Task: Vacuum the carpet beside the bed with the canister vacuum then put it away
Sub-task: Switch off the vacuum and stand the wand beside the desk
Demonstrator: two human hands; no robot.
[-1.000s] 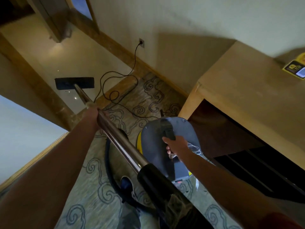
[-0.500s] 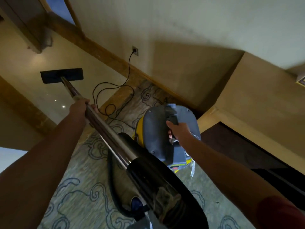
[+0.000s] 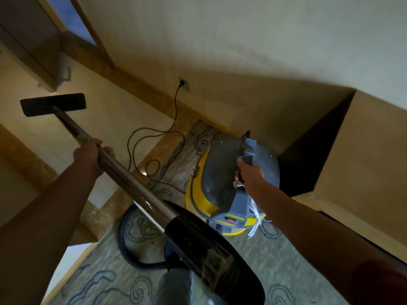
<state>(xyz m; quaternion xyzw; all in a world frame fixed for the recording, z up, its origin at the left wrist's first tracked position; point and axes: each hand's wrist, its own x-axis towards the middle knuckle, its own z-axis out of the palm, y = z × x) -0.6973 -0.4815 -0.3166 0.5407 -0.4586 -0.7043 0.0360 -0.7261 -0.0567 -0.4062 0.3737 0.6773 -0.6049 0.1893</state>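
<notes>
Gripping canister vacuum [image 3: 220, 186] handle, right hand [image 3: 248, 175], left hand [image 3: 90, 154] on wand [image 3: 123, 172]

Floor under my view: patterned carpet meeting pale tile.

I see the carpet [image 3: 275, 258] with blue scrollwork carrying the yellow canister vacuum [image 3: 211, 194] and its black hose [image 3: 127, 249]. The black power cord [image 3: 152, 148] loops over the carpet edge and brown border strip [image 3: 154, 159]. The floor head [image 3: 52, 104] is over the glossy tile [image 3: 114, 119]; contact unclear.
</notes>
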